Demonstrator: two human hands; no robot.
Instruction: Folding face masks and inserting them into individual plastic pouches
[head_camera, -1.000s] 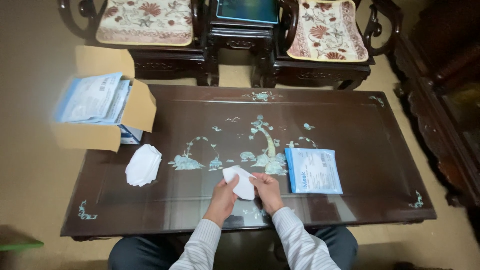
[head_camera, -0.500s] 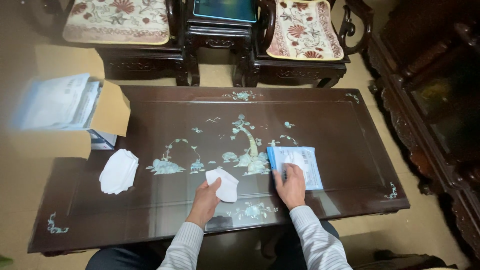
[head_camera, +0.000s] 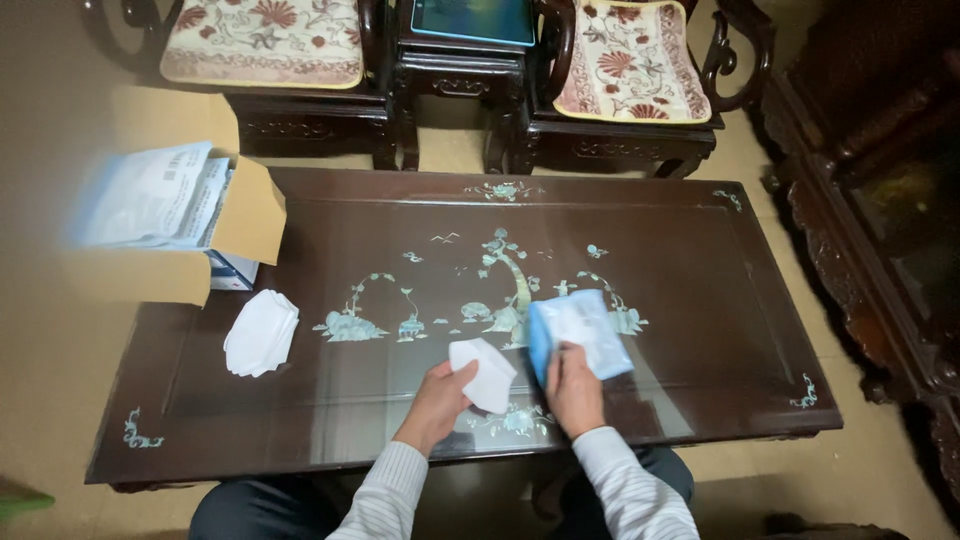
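Right now your left hand (head_camera: 437, 400) holds a folded white mask (head_camera: 483, 373) low in the centre of the frame, fingers closed on its lower left edge, just above the dark inlaid bench (head_camera: 700, 250). Your right hand (head_camera: 573, 388) sits just beside it, fingers pinched on the near edge of a blue-and-white flat pouch (head_camera: 580, 332), which is lifted and tilted off the glossy top. By the look of it, you are at the step of bringing mask and pouch together; the next move calls for getting the pouch mouth open and lining the mask's narrow end up with it. A stack of white masks (head_camera: 261, 332) lies well apart at centre left, below the open cardboard box (head_camera: 190, 235) of pouches overhanging the bench's left end. The right half of the bench offers free room; its near edge runs close under your wrists.
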